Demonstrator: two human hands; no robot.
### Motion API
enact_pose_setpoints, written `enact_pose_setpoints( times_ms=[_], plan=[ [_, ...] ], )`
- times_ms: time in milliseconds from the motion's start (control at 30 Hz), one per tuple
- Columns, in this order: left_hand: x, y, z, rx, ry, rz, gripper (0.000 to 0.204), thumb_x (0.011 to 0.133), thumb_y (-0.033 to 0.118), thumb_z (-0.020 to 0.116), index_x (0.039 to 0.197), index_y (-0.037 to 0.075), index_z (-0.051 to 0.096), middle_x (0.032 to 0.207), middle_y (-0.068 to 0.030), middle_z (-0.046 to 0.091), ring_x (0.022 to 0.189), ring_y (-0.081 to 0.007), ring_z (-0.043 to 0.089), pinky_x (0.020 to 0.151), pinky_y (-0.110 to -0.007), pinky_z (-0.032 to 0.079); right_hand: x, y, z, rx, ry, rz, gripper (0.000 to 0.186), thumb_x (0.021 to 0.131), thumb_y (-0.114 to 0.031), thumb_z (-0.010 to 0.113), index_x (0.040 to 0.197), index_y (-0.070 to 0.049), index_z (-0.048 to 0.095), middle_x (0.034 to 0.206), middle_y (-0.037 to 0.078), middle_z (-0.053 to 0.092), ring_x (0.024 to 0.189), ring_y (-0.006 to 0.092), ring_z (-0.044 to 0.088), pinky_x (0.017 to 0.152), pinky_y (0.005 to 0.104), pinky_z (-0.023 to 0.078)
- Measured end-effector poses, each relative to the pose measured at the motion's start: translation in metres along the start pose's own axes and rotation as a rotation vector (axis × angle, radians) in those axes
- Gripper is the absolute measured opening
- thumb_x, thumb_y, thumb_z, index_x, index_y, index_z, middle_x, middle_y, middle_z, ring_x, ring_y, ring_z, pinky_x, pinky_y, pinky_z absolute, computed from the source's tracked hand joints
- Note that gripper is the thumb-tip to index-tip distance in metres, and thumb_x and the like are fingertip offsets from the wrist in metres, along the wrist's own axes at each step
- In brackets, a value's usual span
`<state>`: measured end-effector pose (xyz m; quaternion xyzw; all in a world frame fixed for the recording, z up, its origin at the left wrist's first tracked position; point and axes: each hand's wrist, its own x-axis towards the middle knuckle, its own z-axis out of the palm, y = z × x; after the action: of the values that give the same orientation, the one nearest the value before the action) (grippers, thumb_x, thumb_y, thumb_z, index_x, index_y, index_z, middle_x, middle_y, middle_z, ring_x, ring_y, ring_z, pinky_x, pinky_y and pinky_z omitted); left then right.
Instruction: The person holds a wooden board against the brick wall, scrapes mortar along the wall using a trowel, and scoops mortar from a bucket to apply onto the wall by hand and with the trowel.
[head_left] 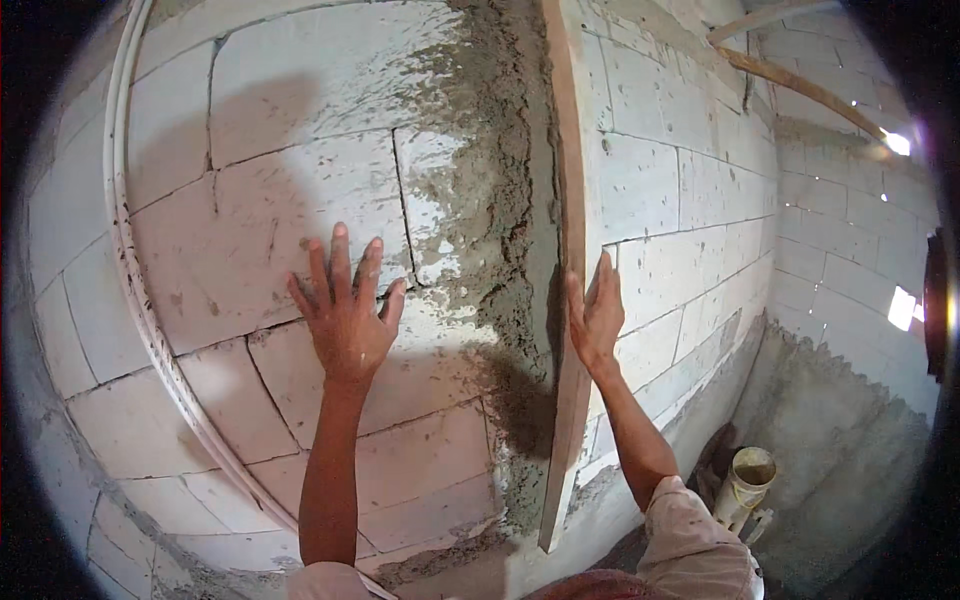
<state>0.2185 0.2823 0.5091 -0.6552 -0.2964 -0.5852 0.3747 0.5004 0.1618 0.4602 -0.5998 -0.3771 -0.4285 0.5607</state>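
Wooden board (573, 300) runs twelve to six along the mortared corner; your right hand (598, 318) presses it, fingers straight, gripping nothing. At nine o'clock, your left hand (345, 310) lies splayed flat on the block wall (250, 180)

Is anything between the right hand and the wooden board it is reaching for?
Nothing visible: the right hand already lies flat against the wooden board, which stands upright against the wall corner beside the mortar strip.

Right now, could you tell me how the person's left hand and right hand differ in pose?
The left hand lies flat, fingers spread, on the bare block wall; the right hand has fingers together, pressed against the upright wooden board at the mortared corner. Both point upward, empty.
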Motion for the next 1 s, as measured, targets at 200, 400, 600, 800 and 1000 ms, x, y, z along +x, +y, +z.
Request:
enact_pose_setpoints(
  times_ms=[200, 400, 600, 800, 1000],
  plan=[
    [0.002, 0.013, 0.004, -0.038, 0.017, 0.016, 0.058, 0.082, 0.041, 0.069, 0.134, 0.024, 0.051, 0.154, -0.0057, 0.025, 0.142, -0.0338, 0.018, 0.109, -0.065, 0.017, 0.160, -0.009, 0.010, 0.000, 0.251, -0.228, 0.066, 0.094, -0.051, 0.049, 0.135, 0.000, 0.044, 0.115, 0.023, 0.058, 0.105, 0.0380, 0.057, 0.090, 0.0453, 0.045],
    [0.000, 0.001, 0.002, -0.030, 0.013, 0.003, 0.056, 0.083, 0.041, 0.067, 0.133, 0.024, 0.052, 0.154, -0.0057, 0.024, 0.143, -0.0336, 0.017, 0.109, -0.065, 0.016, 0.131, -0.056, 0.010, 0.056, 0.169, -0.168, 0.062, 0.094, -0.049, 0.049, 0.135, -0.003, 0.045, 0.110, 0.022, 0.059, 0.101, 0.0380, 0.058, 0.085, 0.0436, 0.047],
    [-0.003, -0.001, 0.006, -0.054, 0.010, 0.023, 0.054, 0.083, 0.042, 0.067, 0.132, 0.024, 0.053, 0.153, -0.0061, 0.028, 0.141, -0.0336, 0.020, 0.109, -0.065, 0.018, 0.030, -0.004, 0.008, -0.001, 0.168, -0.159, 0.064, 0.095, -0.043, 0.053, 0.136, 0.005, 0.042, 0.118, 0.027, 0.056, 0.107, 0.0395, 0.057, 0.092, 0.0438, 0.046],
    [0.000, 0.007, 0.009, -0.071, 0.034, 0.036, 0.050, 0.084, 0.043, 0.066, 0.129, 0.024, 0.056, 0.151, -0.0058, 0.030, 0.140, -0.0339, 0.022, 0.106, -0.067, 0.022, 0.160, -0.016, 0.011, -0.062, 0.230, -0.167, 0.072, 0.092, -0.056, 0.048, 0.138, 0.000, 0.043, 0.127, 0.024, 0.055, 0.116, 0.0389, 0.054, 0.097, 0.0424, 0.044],
    [0.002, 0.005, 0.002, -0.077, 0.010, 0.012, 0.050, 0.082, 0.041, 0.067, 0.128, 0.023, 0.056, 0.150, -0.0057, 0.033, 0.139, -0.0340, 0.024, 0.105, -0.066, 0.023, 0.148, -0.037, 0.006, 0.105, 0.149, -0.224, 0.071, 0.092, -0.052, 0.053, 0.135, 0.003, 0.044, 0.129, 0.025, 0.054, 0.118, 0.0393, 0.053, 0.099, 0.0418, 0.042]
  ],
)
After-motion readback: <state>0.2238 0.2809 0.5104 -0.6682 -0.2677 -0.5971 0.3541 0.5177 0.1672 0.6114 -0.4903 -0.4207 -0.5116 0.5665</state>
